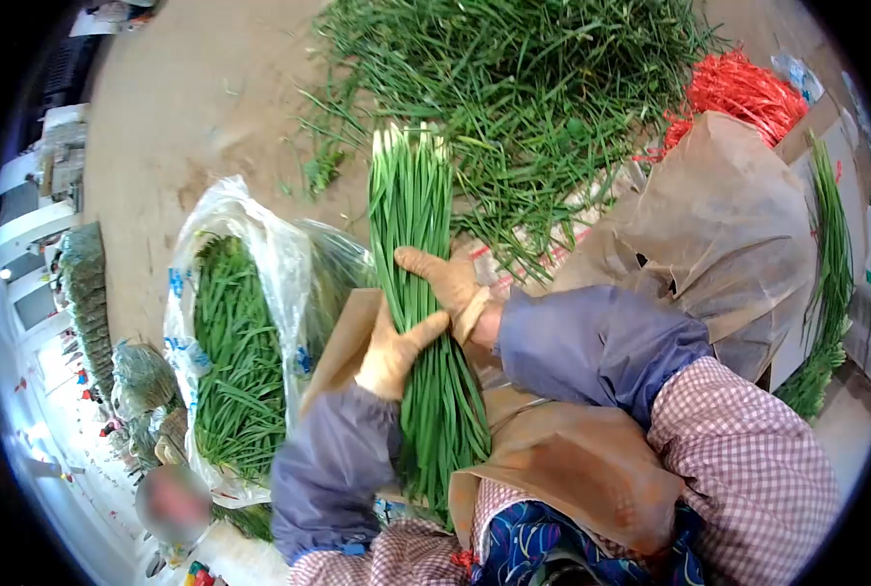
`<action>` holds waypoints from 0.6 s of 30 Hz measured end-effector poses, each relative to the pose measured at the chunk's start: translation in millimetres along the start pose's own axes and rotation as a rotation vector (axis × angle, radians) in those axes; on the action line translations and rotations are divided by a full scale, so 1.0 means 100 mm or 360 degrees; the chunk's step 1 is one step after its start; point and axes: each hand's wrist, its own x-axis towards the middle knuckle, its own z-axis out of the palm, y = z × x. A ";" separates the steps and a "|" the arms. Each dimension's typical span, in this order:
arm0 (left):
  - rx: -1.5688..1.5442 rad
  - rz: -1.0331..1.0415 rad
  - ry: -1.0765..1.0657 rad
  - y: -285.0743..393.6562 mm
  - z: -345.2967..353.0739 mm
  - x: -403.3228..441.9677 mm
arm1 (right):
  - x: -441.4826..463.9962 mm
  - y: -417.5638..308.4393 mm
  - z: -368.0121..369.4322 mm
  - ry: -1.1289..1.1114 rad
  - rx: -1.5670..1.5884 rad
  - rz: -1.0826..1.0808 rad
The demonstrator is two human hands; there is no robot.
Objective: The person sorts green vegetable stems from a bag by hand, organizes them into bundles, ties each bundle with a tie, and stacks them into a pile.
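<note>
A thick bunch of garlic chives (413, 210) lies lengthwise in front of me, with its pale cut ends pointing away and its green leaf tips toward my body. My left hand (396, 354), in a tan glove, wraps around the middle of the bunch from the left, thumb across the top. Just above it my right hand (447, 285), gloved the same way, grips the bunch from the right with its thumb laid over the stalks. The fingers of both hands are partly hidden beneath the bunch.
On the left stands a clear plastic bag (250, 200) packed with green bunches. A large heap of loose leaves (523, 78) covers the floor ahead. Red plastic strands (743, 98) sit at the upper right, near brown sheeting (714, 215) and more chives (830, 254).
</note>
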 end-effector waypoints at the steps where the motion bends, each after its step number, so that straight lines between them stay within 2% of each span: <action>1: -0.0121 0.0093 -0.0058 0.00 0.07 -0.15 | -0.19 -0.08 0.12 -0.0119 -0.0004 -0.0115; 3: -0.0337 0.0127 -0.0153 -0.01 0.27 -0.47 | -0.51 -0.13 0.31 -0.0153 -0.0198 -0.0477; 5: -0.0471 0.0210 -0.0166 -0.24 0.26 -0.60 | -0.77 -0.08 0.34 -0.0359 -0.0180 -0.0567; 9: -0.0343 0.0139 0.0135 -0.44 0.27 -0.97 | -1.14 0.00 0.40 -0.0508 -0.0127 -0.0517; 11: -0.0180 0.0081 0.0207 -0.49 0.18 -1.14 | -1.28 -0.12 0.43 -0.0782 -0.0130 -0.0351; 12: -0.0231 0.0098 0.0348 -0.37 0.35 -1.31 | -1.26 -0.26 0.46 -0.0941 -0.0166 -0.0317; 15: -0.0200 0.0025 0.0253 -0.43 0.19 -1.66 | -1.26 -0.51 0.59 -0.1200 0.0030 -0.0371; 17: -0.0002 0.0043 0.0191 -0.54 -0.02 -1.80 | -1.13 -0.45 0.65 -0.0815 -0.0047 -0.0645; 18: 0.0008 0.0029 0.0203 -0.57 -0.07 -1.88 | -0.97 -0.43 0.62 -0.0846 -0.0323 -0.0831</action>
